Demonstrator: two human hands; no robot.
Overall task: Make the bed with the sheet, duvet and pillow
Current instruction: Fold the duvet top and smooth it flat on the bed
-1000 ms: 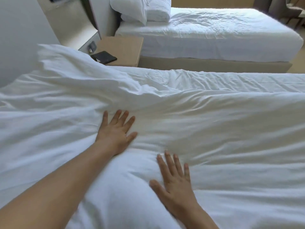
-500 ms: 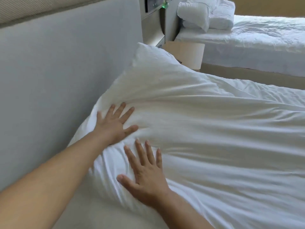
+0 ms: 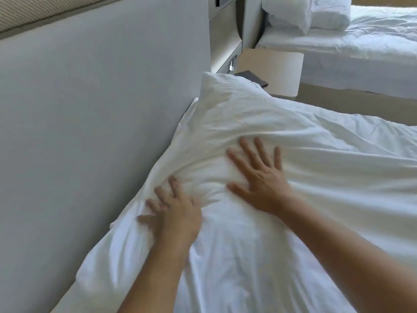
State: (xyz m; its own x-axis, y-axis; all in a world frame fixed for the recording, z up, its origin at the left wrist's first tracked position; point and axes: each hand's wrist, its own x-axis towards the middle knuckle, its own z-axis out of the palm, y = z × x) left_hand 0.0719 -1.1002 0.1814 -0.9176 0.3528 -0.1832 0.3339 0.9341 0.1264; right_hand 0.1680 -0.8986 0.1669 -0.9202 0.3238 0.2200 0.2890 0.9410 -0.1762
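A white duvet [image 3: 304, 222] covers the bed, its top edge bunched up against the grey padded headboard [image 3: 101, 132]. Its far top corner [image 3: 216, 91] stands up in a peak. My left hand [image 3: 176, 213] presses on the rumpled top edge near the headboard, fingers spread and blurred by motion. My right hand [image 3: 259, 177] lies flat on the duvet just to the right, fingers straight and spread. No pillow shows on this bed; the sheet is hidden under the duvet.
A tan bedside table [image 3: 275, 71] with a dark wallet-like thing [image 3: 250, 77] stands past the bed's far corner. Beyond it is a second bed [image 3: 361, 55] with white pillows [image 3: 304, 12]. A wall panel [image 3: 223, 30] sits between the headboards.
The view has turned left toward the headboard. My right hand has slid up and right across the duvet, and my left hand has come down toward the near top edge.
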